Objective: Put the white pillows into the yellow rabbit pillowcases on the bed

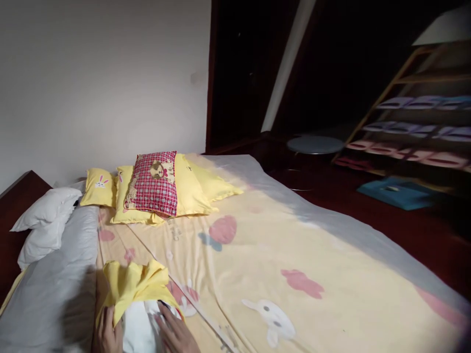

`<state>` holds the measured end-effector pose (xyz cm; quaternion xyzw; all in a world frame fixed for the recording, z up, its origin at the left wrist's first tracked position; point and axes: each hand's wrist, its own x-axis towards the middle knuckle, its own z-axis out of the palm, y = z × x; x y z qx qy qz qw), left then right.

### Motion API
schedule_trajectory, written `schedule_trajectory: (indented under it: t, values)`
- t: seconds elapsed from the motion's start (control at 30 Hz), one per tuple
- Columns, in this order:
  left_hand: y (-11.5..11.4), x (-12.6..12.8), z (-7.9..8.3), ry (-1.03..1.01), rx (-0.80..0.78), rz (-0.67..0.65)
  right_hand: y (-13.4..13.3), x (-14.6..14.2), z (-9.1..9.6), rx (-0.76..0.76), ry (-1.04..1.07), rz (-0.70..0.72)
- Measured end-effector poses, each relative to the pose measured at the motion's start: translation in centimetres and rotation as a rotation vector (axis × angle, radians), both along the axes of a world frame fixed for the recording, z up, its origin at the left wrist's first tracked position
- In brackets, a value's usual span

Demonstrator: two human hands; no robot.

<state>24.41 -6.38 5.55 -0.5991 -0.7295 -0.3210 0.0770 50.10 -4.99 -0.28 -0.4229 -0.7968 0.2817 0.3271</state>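
At the bottom of the head view, a yellow pillowcase lies bunched on the bed, with a white pillow partly inside its near opening. My left hand is closed on the left edge of that opening. On the right side, the fingers of my right hand are stretched out and apart, against the white pillow beside the case's edge. The far part of the pillow is hidden by the yellow cloth.
A red checked pillow rests on yellow pillows across the bed. White pillows lie at left by the dark headboard. The bed carries a rabbit-print sheet. Beyond stand a round table and a shoe rack.
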Motion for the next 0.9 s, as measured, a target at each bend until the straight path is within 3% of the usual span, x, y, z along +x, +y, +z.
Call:
schedule_trajectory:
  t: [0.13, 0.27, 0.4, 0.5, 0.6, 0.67, 0.77, 0.83, 0.9]
  values:
    - [-1.0, -0.7, -0.6, -0.013, 0.022, -0.050, 3.1, 2.0, 1.5, -0.127, 0.075, -0.274]
    - [-1.2, -0.2, -0.1, 0.004, -0.032, -0.139, 7.0, -0.3, 4.7, -0.229, 0.084, -0.144]
    - [-1.6, 0.9, -0.9, 0.067, -0.135, -0.226, 8.0, -0.8, 6.3, -0.249, 0.088, -0.254]
    - [-1.8, 1.9, -2.6, 0.143, -0.200, -0.265, 7.4, 1.0, 7.1, -0.197, 0.127, -0.297]
    - [-0.5, 2.8, -3.2, 0.187, -0.220, -0.171, 5.3, 2.4, 7.2, -0.068, 0.164, -0.288]
    - [1.4, 3.4, -2.6, 0.129, -0.253, -0.079, 2.9, 2.3, 6.3, 0.016, 0.122, -0.258]
    - [4.7, 4.5, -1.2, 0.019, -0.300, 0.028, -0.9, 0.8, 3.8, 0.067, -0.038, -0.047]
    - [6.2, 5.5, -0.6, -0.007, -0.297, 0.049, -2.3, 0.0, 2.4, 0.008, -0.130, 0.077]
    - [6.7, 6.4, -0.4, -0.011, -0.291, 0.006, -2.2, 0.2, 2.1, -0.090, -0.133, 0.032]
